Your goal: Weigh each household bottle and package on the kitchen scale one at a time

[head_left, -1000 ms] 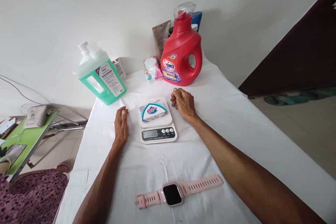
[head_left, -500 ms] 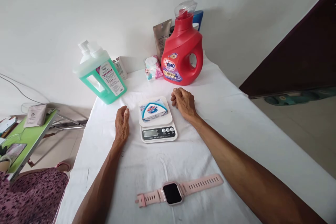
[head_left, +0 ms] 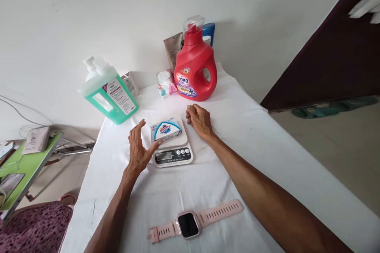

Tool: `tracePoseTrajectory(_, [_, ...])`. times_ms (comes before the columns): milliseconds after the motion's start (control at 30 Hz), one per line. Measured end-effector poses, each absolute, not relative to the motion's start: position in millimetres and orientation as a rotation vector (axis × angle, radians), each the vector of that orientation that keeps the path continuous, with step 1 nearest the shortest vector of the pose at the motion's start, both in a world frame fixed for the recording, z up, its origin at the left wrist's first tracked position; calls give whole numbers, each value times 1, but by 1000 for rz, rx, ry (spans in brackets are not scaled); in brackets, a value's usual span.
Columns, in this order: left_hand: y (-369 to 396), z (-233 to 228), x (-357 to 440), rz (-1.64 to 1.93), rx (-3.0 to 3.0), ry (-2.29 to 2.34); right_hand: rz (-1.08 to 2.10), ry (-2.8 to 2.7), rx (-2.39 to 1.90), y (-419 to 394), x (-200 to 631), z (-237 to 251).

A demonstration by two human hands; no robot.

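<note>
A white digital kitchen scale (head_left: 178,159) stands on the white-covered table, its small display dark grey. On its platform lies a boxed bar of soap (head_left: 166,129), white with blue trim. My left hand (head_left: 139,146) is open at the left of the scale, thumb and fingers spread, the thumb reaching toward the box's front corner; whether it touches I cannot tell. To the right of the scale my right hand (head_left: 199,120) rests on the cloth with its fingers curled in, and I see nothing in it. Nearer to me lies a smartwatch (head_left: 188,224) with a pink strap.
Behind stand a red detergent jug (head_left: 194,67), a green liquid bottle (head_left: 114,101), a wipes pack (head_left: 166,83), a small white box (head_left: 130,83) and a brown tube (head_left: 173,49). A green side table (head_left: 32,166) is at the left; green slippers (head_left: 329,108) lie on the floor.
My left hand has opened, its thumb swinging out toward the soap box. My right hand stays curled beside the scale. The whole view has shifted slightly.
</note>
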State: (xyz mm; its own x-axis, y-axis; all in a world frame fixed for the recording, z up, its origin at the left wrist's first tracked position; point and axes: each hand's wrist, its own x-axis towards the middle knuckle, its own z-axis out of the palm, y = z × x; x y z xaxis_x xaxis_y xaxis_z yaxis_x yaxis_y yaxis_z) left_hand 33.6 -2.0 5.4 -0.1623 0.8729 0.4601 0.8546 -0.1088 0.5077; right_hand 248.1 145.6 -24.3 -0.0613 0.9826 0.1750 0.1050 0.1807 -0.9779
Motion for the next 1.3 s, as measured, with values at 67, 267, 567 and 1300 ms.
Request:
tracePoseTrajectory(67, [3, 12, 45, 982, 2214, 2061, 1060, -1401, -1123, 145, 248, -24])
tracePoseTrajectory(267, [19, 29, 59, 715, 2440, 1960, 1079, -1390, -1119, 147, 249, -22])
tracePoseTrajectory(567, [47, 59, 48, 835, 2162, 1962, 1079, -1404, -1110, 147, 251, -20])
tracePoseTrajectory(1300, [299, 86, 101, 1120, 1607, 2546, 1078, -1419, -1161, 152, 250, -30])
